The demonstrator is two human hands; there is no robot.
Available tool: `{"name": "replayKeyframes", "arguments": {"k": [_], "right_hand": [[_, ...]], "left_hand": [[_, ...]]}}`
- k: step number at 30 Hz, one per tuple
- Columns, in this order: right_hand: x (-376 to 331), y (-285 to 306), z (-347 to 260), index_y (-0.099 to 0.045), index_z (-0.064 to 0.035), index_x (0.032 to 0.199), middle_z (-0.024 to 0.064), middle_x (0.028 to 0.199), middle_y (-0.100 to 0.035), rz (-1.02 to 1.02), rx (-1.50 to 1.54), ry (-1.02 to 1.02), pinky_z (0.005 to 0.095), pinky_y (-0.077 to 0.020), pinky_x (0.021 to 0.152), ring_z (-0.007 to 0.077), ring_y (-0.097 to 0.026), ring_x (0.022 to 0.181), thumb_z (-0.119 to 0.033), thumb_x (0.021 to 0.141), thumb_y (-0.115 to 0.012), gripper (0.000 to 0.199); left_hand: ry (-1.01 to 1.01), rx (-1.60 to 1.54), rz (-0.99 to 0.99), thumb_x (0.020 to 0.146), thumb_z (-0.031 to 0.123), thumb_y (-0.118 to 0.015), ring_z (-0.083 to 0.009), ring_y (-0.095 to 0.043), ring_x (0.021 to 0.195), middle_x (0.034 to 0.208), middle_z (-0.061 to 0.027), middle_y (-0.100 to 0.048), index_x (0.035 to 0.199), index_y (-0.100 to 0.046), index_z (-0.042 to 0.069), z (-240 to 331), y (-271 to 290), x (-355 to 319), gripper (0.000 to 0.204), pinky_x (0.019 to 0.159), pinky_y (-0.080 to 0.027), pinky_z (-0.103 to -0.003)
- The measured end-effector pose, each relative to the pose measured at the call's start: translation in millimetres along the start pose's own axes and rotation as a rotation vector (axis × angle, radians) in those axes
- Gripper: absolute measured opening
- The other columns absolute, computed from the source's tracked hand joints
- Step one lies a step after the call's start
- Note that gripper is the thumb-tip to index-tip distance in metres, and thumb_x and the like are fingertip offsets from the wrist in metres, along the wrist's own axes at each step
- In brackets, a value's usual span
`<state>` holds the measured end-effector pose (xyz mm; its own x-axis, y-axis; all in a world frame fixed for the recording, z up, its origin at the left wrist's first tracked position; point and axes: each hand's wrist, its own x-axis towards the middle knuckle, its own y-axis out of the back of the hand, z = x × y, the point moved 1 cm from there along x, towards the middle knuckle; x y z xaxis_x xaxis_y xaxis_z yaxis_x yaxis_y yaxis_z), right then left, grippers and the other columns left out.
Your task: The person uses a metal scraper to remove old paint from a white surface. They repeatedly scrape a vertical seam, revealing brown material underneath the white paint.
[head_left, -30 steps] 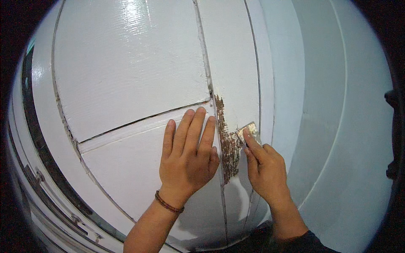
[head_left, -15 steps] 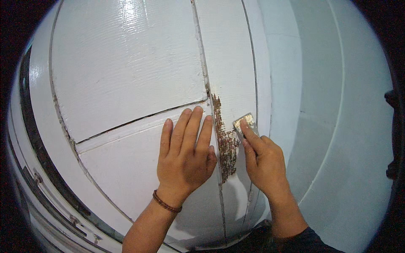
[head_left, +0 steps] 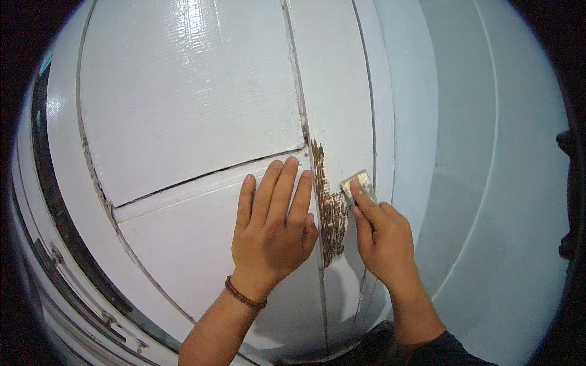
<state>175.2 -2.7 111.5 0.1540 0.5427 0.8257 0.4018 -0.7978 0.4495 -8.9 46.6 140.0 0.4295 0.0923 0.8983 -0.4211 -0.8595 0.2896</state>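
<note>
A white-painted panelled door [head_left: 189, 104] fills the middle of the head view. My left hand [head_left: 273, 222] lies flat on it, fingers stretched upward just below a dark horizontal gap, a brown beaded bracelet [head_left: 245, 294] on its wrist. My right hand [head_left: 384, 235] is closed round a small scraper [head_left: 357, 183], index finger pressed along the stained metal blade. The blade lies by the upper right side of a rough brown patch [head_left: 332, 222] where the white paint is gone. That patch runs down the door's upright strip, to the right of my left hand. The scraper's handle is hidden in my fingers.
Cracked, dark seams [head_left: 298, 79] separate the door's panels from its upright strips. A pale blue-grey wall [head_left: 461, 152] curves away on the right. On the left runs a dark gap [head_left: 58, 201] beside white frame rails with small metal fittings [head_left: 108, 318].
The whole picture has shifted slightly right and down. Against the door, my left hand and the scraper in my right hand are in nearly the same places.
</note>
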Motion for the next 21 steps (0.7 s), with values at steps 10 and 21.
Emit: {"name": "replayKeyframes", "arguments": {"k": [10, 21], "right_hand": [[-4, 2, -6, -0.059, -0.0194, 0.142, 0.0143, 0.068, -0.053, -0.064, -0.055, -0.084, 0.0407, -0.0465, 0.063, 0.0299, -0.055, 0.061, -0.014, 0.097, -0.061, 0.045], [2, 5, -9, -0.056, -0.0248, 0.143, 0.0158, 0.073, -0.056, -0.027, -0.057, -0.005, 0.0462, -0.0495, 0.062, 0.0346, -0.06, 0.064, -0.021, 0.097, -0.06, 0.047]], "left_hand": [[0.014, 0.005, -0.019, 0.083, 0.024, -0.063, -0.0292, -0.044, 0.14, 0.15, -0.0123, -0.049, 0.141, -0.054, 0.013, 1, 1, 0, 0.059, 0.121, -0.025, -0.05], [0.021, 0.012, -0.049, 0.081, 0.024, -0.064, -0.0293, -0.043, 0.141, 0.15, -0.0121, -0.048, 0.139, -0.058, 0.012, 2, 2, 2, 0.059, 0.122, -0.025, -0.049]]}}
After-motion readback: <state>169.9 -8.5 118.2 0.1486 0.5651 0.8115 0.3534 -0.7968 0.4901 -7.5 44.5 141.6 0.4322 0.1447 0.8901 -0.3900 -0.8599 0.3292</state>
